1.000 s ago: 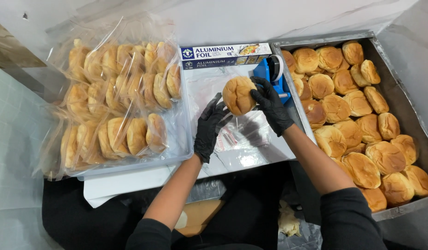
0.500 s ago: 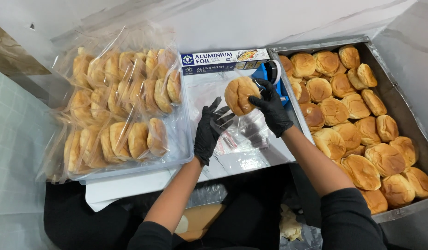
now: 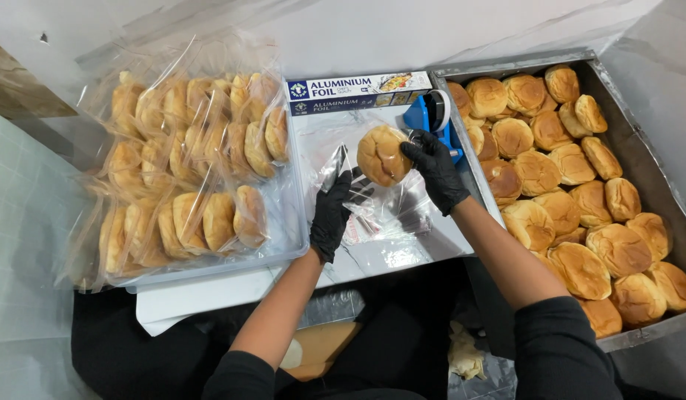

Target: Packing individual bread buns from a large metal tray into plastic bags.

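Both my hands wear black gloves. My right hand (image 3: pixel 434 169) grips a round golden bun (image 3: pixel 382 154) and holds it over the shiny work surface. My left hand (image 3: pixel 334 209) pinches the edge of a clear plastic bag (image 3: pixel 358 200) just below and left of the bun. The bun sits at the mouth of the bag; whether it is inside I cannot tell.
A metal tray (image 3: pixel 639 148) full of loose buns stands at the right. At the left, several bagged buns (image 3: pixel 187 170) lie in a clear tray. A long foil box (image 3: pixel 358 91) and a blue tape dispenser (image 3: pixel 430 117) lie at the back.
My left hand has taken hold of the clear bag and lifted its edge toward the bun. My right hand has kept the bun in nearly the same place.
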